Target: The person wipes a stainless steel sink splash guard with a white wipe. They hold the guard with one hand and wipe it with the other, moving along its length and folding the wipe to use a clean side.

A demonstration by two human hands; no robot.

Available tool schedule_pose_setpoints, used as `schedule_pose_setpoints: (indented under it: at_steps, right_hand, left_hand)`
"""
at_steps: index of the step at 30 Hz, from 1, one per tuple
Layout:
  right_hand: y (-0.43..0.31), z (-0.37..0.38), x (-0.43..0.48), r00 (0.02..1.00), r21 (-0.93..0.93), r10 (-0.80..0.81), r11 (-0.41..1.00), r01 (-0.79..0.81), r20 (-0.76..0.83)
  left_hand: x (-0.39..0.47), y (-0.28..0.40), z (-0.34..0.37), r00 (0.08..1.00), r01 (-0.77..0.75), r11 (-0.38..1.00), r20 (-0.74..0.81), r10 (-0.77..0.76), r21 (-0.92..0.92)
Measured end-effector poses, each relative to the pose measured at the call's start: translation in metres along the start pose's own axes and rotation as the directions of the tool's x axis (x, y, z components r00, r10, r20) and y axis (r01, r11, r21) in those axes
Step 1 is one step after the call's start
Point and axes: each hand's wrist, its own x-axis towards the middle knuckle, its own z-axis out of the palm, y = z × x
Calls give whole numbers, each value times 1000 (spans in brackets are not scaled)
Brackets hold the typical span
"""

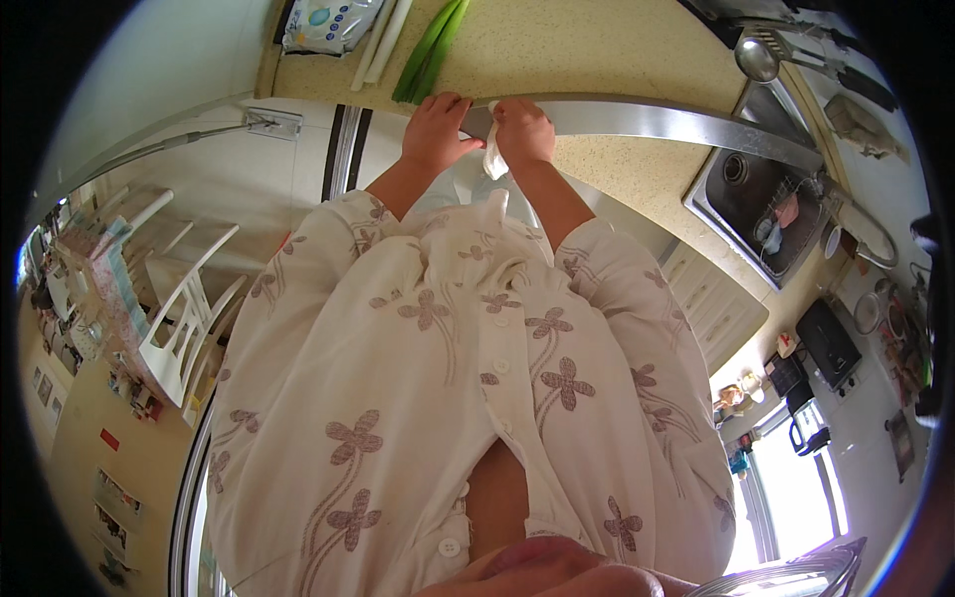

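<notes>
My right hand (527,131) is closed around a crumpled white cloth or tissue (494,158), which hangs below the fingers in front of the worktop's edge. Beside it, my left hand (439,136) straddles the left end of a stainless-steel strip (642,119), fingers on top and thumb stretched toward the cloth. Whether that hand grips the strip is hidden. Green leek-like leaves (431,51) lie on the speckled worktop (582,45), just beyond my left fingertips. Pale stalks (386,41) lie to their left.
A soft packet (328,26) sits at the worktop's far left. To the right are a steel sink (746,216), a ladle (757,60) and a black kettle or jug (809,429). White chairs (183,336) and a flat mop (274,124) stand on the left.
</notes>
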Motion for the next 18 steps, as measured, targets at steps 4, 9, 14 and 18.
schedule_pose_setpoints:
  at_steps: [4, 9, 14, 18]
  right_hand:
    - [12, -12, 4, 997, 76, -39, 996, 35, 60]
    - [76, -78, 24, 980, -128, 185, 973, -194, -75]
    - [72, -67, 24, 968, -34, 249, 968, -250, -42]
    - [7, -7, 10, 990, -76, 16, 997, -5, 139]
  left_hand:
    - [1, -1, 0, 1000, 7, 999, 14, -7, -50]
    - [0, 0, 3, 999, 43, 996, 15, -42, -84]
    - [-1, -2, 7, 999, 20, 993, -31, -24, -117]
    - [-2, -3, 8, 999, 29, 993, -40, -33, -115]
